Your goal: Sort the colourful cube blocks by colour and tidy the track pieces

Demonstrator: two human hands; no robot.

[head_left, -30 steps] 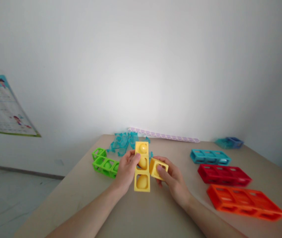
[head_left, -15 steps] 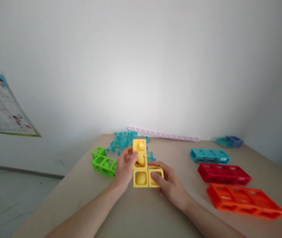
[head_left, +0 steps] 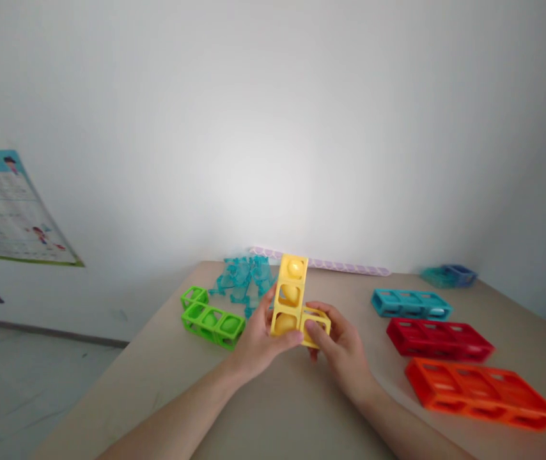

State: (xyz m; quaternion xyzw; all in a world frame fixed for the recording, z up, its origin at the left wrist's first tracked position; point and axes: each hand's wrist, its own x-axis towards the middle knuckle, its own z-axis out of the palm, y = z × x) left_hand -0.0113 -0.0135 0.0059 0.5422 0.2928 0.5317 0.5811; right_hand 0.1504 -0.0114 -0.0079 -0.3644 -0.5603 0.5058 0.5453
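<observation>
An L-shaped yellow block [head_left: 290, 294] of open-framed cubes with rounded shapes inside is held above the table, its long arm pointing up and leaning slightly right. My left hand [head_left: 259, 335] is closed on its lower left, the thumb lying across the bottom of the corner cube. On the other side, my right hand [head_left: 337, 335] grips the short arm's cube, thumb on the front and fingers behind. Nearest on the left is a green L-shaped block [head_left: 213, 322] of the same kind, lying on the table.
Clear teal plastic pieces [head_left: 241, 278] are heaped at the back left. Along the wall lies a lilac patterned strip [head_left: 350, 267]. A blue block [head_left: 411, 303], a red block [head_left: 438, 338] and an orange block [head_left: 481, 391] line the right side. A small blue container [head_left: 460, 275] stands far right.
The yellow block has moved right and slightly up and now tilts right. My left thumb has shifted from its middle cube down to the corner cube. My right hand moved along with it.
</observation>
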